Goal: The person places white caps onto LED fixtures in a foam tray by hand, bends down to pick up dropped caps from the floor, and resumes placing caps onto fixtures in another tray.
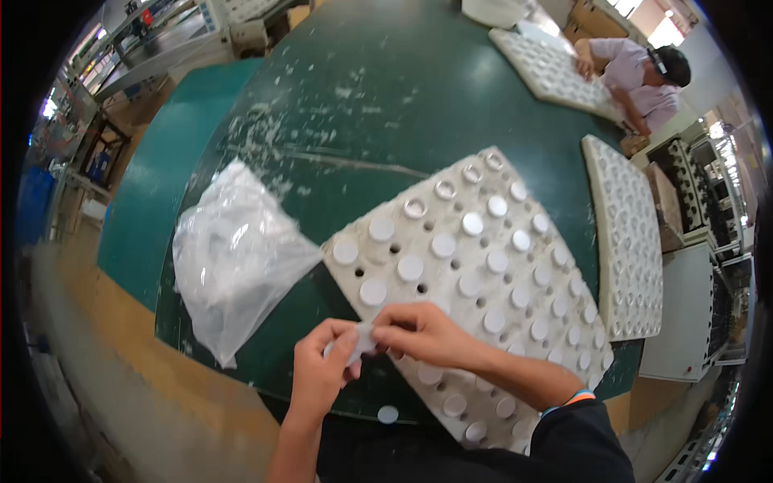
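White disc material [365, 338] is pinched between my two hands, above the near left edge of a pale board; my fingers cover so much of it that I cannot tell whether it is one disc or several. My left hand [324, 358] grips it between thumb and curled fingers, and my right hand [423, 332] pinches its other side, the fingertips of both close together. Beneath my right forearm, the pale board [409, 232] lies slantwise on the green table [354, 121], bearing rows of white discs [443, 245] with dark holes [394, 249] between them; toward its far corner, a few ring-shaped seats [445, 190] show uncovered. Just left of the board rests a clear plastic bag [229, 262] with whitish contents. One loose disc [387, 414] lies by the table's near edge. Another studded board [632, 241] stands to the right, and beyond it a co-worker [644, 84] leans over a third board [547, 71].
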Demonstrator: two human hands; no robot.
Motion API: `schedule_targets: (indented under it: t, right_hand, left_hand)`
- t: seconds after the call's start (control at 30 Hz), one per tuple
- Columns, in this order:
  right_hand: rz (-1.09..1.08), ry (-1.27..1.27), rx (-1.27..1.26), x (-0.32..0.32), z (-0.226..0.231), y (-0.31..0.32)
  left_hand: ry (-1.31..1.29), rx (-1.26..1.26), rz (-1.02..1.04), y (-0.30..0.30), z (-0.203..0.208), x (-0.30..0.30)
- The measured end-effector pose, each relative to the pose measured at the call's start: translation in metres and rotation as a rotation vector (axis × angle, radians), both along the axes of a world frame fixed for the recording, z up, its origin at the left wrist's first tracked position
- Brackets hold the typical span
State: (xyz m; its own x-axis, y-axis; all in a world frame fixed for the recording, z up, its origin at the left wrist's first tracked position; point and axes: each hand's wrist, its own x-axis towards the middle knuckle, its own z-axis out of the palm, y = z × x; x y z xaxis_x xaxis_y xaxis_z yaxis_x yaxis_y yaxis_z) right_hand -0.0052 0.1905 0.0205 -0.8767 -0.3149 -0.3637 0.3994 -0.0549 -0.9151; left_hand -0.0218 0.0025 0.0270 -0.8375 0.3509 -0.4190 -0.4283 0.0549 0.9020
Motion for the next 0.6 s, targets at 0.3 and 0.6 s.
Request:
schedule_targets:
  t: [0.3, 0.6]
  right_hand:
    - [-0.045, -0.168, -0.089, 0.006, -0.013, -0.004]
    - [-0.024, -0.188, -0.142, 0.002, -0.019, 0.001]
  left_hand:
    - [-0.073, 0.049, 0.049, -0.007, -0.002, 0.005]
    - [0.011, -0.057, 0.022, -0.004, -0.002, -0.001]
